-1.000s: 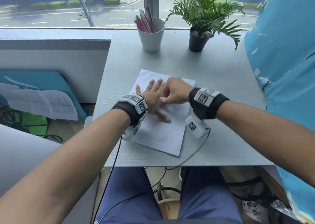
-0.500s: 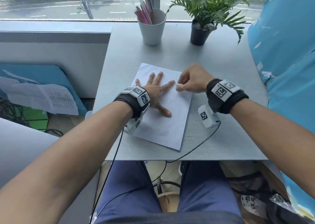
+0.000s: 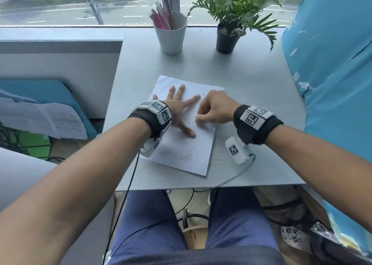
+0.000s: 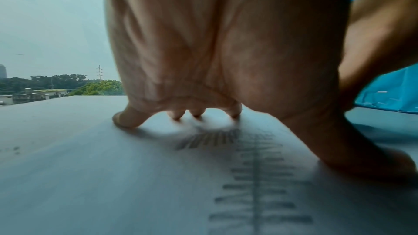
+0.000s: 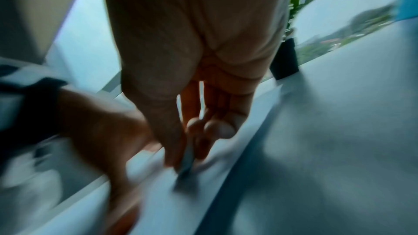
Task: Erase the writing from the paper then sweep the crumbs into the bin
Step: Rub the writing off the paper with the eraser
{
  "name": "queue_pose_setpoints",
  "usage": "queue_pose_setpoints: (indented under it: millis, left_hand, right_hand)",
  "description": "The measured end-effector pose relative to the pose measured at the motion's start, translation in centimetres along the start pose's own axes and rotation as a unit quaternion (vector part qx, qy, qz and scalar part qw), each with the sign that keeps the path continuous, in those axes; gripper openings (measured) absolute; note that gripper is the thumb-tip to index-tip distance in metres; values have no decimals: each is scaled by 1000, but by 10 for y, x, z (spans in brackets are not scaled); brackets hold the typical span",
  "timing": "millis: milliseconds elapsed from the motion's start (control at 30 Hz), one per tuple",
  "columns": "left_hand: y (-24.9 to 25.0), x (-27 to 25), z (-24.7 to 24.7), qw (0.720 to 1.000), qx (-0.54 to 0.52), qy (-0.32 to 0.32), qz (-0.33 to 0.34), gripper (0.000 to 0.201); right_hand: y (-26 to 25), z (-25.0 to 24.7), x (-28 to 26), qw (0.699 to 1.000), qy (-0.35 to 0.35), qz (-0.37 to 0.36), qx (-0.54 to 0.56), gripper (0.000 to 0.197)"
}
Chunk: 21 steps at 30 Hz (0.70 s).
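A white sheet of paper (image 3: 187,154) lies slanted on the grey table (image 3: 251,103). Faint pencil smudges (image 3: 177,155) mark its near part, and grey writing (image 4: 255,176) shows in the left wrist view. My left hand (image 3: 181,105) lies flat on the sheet with its fingers spread, pressing it down. My right hand (image 3: 201,117) is just right of it, near the paper's right edge. It pinches a small white eraser (image 3: 198,120) against the sheet. In the blurred right wrist view the eraser (image 5: 187,163) sticks out below the fingertips.
A white cup of pens (image 3: 171,35) and a potted plant (image 3: 226,37) stand at the table's far edge. A blue wall (image 3: 332,63) borders the right side. Wrist cables hang over the front edge (image 3: 201,187). Printed papers (image 3: 50,119) lie at the left.
The right hand swung out right and away over the paper's edge, then came back left and nearer with the eraser. The left hand has stayed pressed on the sheet.
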<state>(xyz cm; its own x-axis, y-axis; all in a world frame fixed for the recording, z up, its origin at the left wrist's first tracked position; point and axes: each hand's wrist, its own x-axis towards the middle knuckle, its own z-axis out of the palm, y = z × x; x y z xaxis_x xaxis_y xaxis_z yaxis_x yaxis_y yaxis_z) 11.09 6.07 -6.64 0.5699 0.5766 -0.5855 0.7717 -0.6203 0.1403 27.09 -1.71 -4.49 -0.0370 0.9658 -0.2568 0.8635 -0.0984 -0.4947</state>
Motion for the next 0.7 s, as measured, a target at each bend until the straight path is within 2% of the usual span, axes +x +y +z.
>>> queue_pose_setpoints:
  millis: [100,200,233,367,533,633,700]
  left_hand:
    - [1,0,0,1000,-10,6,-1,139]
    - [1,-1,1,1000,0,5,-4,140]
    - [1,-1,0,1000,3,4,-3,140]
    - [4,-3,1,1000,-15,13,-16,139]
    - [8,-9,3,996,-41,36,-74,137]
    - [8,-15,4,990,-48,51,-121,134]
    - [5,-21,5,987,-3,76,-142,126]
  right_hand:
    - [10,-7,7,997,62,38,30,14]
    - [-7,8,-2,1000,0,-19,-13,17]
    - [-8,8,-3,1000,1,-17,-16,17]
    - [6,-13,9,995,93,42,-3,15]
    - [-6,-2,-2,997,45,38,-51,12]
    - [-1,-5,3,995,58,65,-45,12]
    - [-3,-7,10,994,67,63,-59,10]
